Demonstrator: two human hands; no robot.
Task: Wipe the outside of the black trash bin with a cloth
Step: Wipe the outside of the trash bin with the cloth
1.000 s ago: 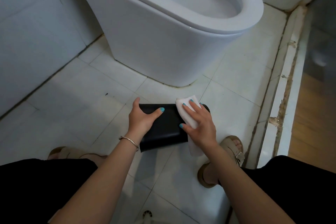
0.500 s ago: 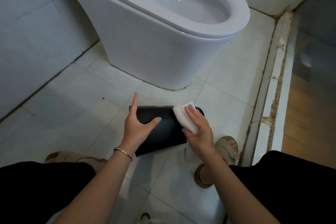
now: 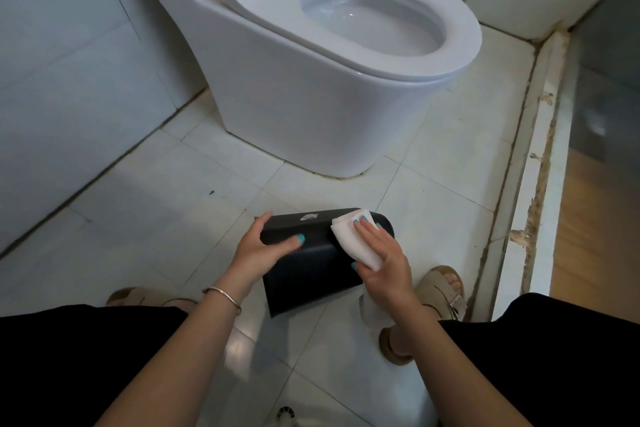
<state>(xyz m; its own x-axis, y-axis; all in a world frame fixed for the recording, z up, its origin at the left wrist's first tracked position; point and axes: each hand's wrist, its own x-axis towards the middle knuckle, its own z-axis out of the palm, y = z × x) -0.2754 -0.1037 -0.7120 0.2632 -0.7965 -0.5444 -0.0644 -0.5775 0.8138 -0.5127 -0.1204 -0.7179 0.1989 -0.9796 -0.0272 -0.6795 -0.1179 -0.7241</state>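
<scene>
The black trash bin (image 3: 308, 270) stands on the tiled floor just in front of my knees, its top at the far side. My left hand (image 3: 260, 250) grips its upper left corner, thumb across the near face and fingers over the far edge. A folded white cloth (image 3: 349, 236) lies over the bin's upper right part. My right hand (image 3: 381, 258) presses the cloth against the bin with fingers laid flat over it and thumb under its lower edge. A tail of the cloth hangs down below my right wrist.
A white toilet (image 3: 311, 94) with its seat down stands right behind the bin. A tiled wall runs along the left. A raised white threshold (image 3: 530, 184) borders the floor on the right, wooden flooring beyond it. My sandalled feet flank the bin. A floor drain (image 3: 285, 414) sits at the bottom.
My right hand has slid the cloth up toward the bin's top right edge. My left hand keeps its hold on the left corner. The camera has tilted upward.
</scene>
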